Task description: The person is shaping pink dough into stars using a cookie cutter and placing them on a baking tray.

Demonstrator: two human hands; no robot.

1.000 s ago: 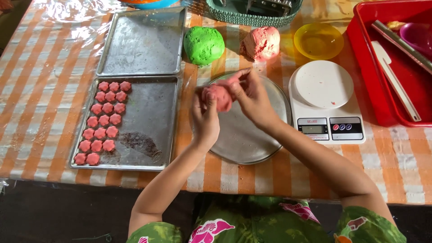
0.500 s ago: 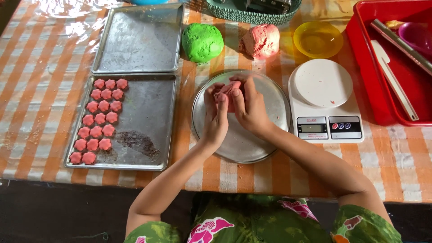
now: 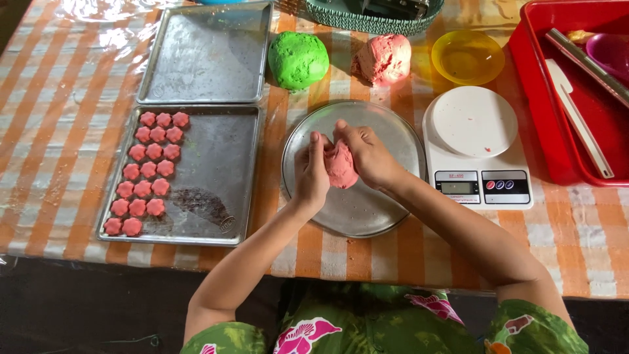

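A lump of pink dough is pressed between my left hand and my right hand, just above a round metal plate at the table's middle. Left of the plate, a rectangular metal tray carries several small pink flower-shaped dough pieces in rows along its left side. A green dough ball and a larger pink dough lump rest on the table behind the plate.
A second metal tray lies behind the first. Right of the plate are a white kitchen scale, a yellow bowl and a red tub with utensils. A green basket stands at the back.
Both hands with the pink dough have moved slightly nearer me over the round plate, and the dough is now squeezed narrower and more upright between them.
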